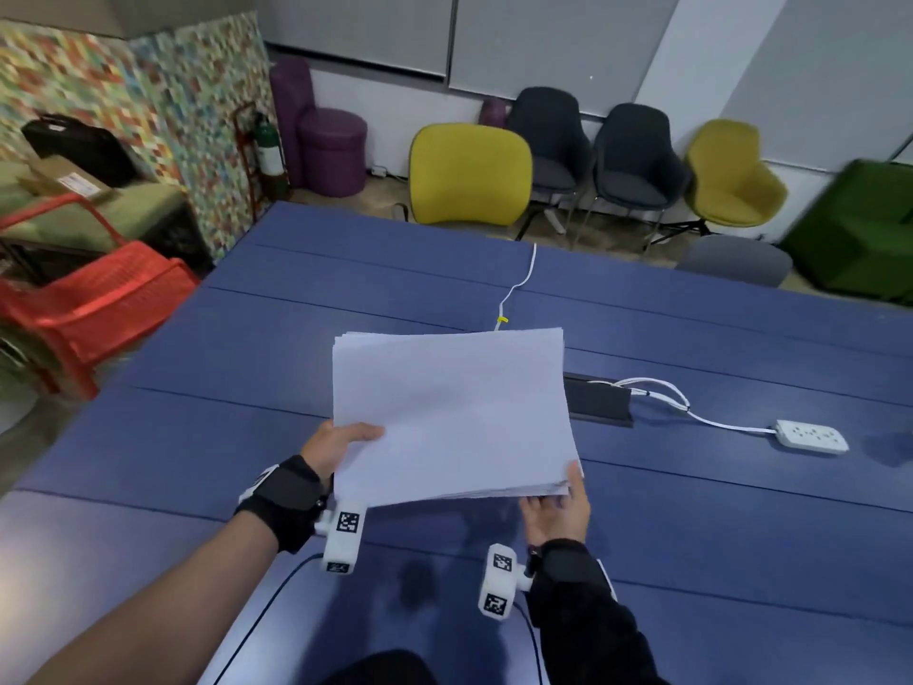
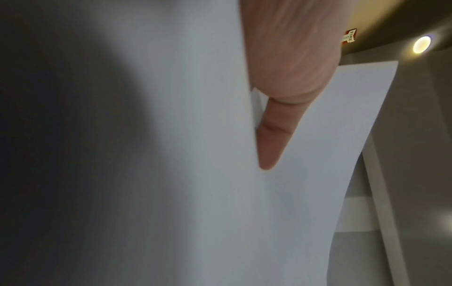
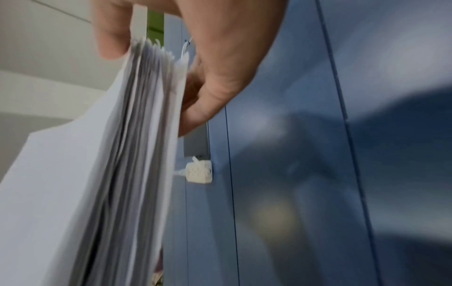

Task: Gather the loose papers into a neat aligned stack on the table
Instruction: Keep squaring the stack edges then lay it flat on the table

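**Both hands hold the paper stack above the blue counter**

The left hand has its grip clamped on the left edge of the paper stack: the thumb lies on the top sheet and the fingers go under it. In the left wrist view one finger presses flat against a white sheet, and the other fingers are hidden by paper. The right hand takes the near right corner, with the thumb on top and the fingers below, so its grip is also closed on the stack. The right wrist view shows the thumb on one side and the fingers on the other side of many sheet edges, which are fanned and not yet even.

The stack is lifted off the counter and tilted, its far edge higher. The sheets look blank; if there is print, I cannot see it. The underside of the stack is hidden from the head view.

On each wrist sits a white camera mount with black square codes. To the right on the counter lies a white power strip with its white cable, beside a dark cable slot that the stack partly covers. In the left wrist view a small red sign reads "FIRE"; the rest of it is too small to read. The wrist views are blurred.
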Demonstrator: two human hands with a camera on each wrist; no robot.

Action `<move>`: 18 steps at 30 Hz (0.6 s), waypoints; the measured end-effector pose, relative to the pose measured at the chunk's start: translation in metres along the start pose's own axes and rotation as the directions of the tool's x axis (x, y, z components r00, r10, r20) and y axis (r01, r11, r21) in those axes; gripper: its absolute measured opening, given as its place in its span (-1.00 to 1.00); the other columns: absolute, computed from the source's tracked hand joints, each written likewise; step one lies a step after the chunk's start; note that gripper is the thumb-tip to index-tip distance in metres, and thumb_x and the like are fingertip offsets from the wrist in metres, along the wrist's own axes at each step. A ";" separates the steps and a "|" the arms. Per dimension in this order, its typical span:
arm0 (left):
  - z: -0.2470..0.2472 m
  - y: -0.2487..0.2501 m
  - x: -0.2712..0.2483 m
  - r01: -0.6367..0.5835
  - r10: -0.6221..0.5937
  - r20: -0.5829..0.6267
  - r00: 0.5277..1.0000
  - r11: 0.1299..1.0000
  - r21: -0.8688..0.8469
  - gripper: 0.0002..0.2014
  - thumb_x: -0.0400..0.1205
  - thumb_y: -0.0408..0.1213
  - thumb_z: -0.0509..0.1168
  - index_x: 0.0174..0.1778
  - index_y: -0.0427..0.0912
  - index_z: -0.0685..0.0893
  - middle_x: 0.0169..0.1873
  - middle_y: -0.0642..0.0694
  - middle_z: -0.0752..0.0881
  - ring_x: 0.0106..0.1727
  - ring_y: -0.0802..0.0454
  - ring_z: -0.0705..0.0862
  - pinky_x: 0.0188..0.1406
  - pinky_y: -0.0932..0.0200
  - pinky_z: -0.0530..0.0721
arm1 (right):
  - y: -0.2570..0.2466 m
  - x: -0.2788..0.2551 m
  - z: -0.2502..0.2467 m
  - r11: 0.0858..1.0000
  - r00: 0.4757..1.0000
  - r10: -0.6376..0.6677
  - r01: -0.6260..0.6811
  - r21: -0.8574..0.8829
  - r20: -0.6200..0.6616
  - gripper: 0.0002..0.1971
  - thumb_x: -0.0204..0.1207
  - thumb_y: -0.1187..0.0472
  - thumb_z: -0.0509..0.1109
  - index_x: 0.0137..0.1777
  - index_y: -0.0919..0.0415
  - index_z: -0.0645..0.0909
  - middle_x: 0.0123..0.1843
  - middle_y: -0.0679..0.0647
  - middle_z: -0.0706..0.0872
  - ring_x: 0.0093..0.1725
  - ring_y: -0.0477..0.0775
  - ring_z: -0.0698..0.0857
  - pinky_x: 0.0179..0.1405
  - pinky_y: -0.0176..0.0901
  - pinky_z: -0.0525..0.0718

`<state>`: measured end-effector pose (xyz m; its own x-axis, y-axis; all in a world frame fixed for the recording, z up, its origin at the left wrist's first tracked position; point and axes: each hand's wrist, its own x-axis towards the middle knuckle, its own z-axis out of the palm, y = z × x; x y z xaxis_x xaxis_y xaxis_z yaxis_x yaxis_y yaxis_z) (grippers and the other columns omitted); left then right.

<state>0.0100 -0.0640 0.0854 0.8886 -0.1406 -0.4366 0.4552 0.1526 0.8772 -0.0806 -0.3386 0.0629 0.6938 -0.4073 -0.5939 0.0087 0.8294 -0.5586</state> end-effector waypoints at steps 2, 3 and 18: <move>0.010 -0.002 -0.007 -0.009 0.008 -0.015 1.000 0.998 -0.068 -0.47 0.12 -0.32 0.59 0.03 -0.37 0.77 0.07 -0.32 0.78 0.09 -0.27 0.75 0.35 -0.21 0.59 | 0.011 -0.008 0.010 0.996 0.998 0.061 -0.060 -0.073 0.013 -0.74 0.54 0.03 0.39 0.10 0.18 0.67 -0.04 0.12 0.79 0.03 0.16 0.72 0.11 0.02 0.68; 0.016 -0.006 -0.011 -0.012 0.011 -0.010 1.000 0.995 -0.103 -0.50 0.21 -0.40 0.55 0.10 -0.41 0.73 0.09 -0.33 0.76 0.09 -0.26 0.74 0.32 -0.20 0.60 | 0.016 -0.012 0.016 0.989 0.995 0.084 -0.078 -0.128 0.047 -0.73 0.54 0.11 0.39 0.16 0.23 0.65 -0.01 0.15 0.80 0.04 0.18 0.72 0.11 0.01 0.68; 0.001 -0.008 -0.017 -0.268 0.216 0.176 0.960 0.889 0.370 -0.28 0.08 -0.33 0.60 0.18 -0.05 0.56 -0.02 0.06 0.71 0.00 0.24 0.68 -0.05 0.45 0.64 | -0.019 -0.019 0.037 0.700 0.909 -0.313 0.416 -0.580 0.274 -0.81 0.08 0.36 0.44 -0.25 0.25 0.68 -0.41 -0.05 0.75 -0.32 0.08 0.68 -0.31 -0.18 0.65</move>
<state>-0.0083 -0.0638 0.0860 0.9419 -0.2740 -0.1943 0.1454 -0.1889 0.9712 -0.0672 -0.3326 0.1060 0.8256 -0.5250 -0.2069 -0.1235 0.1897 -0.9741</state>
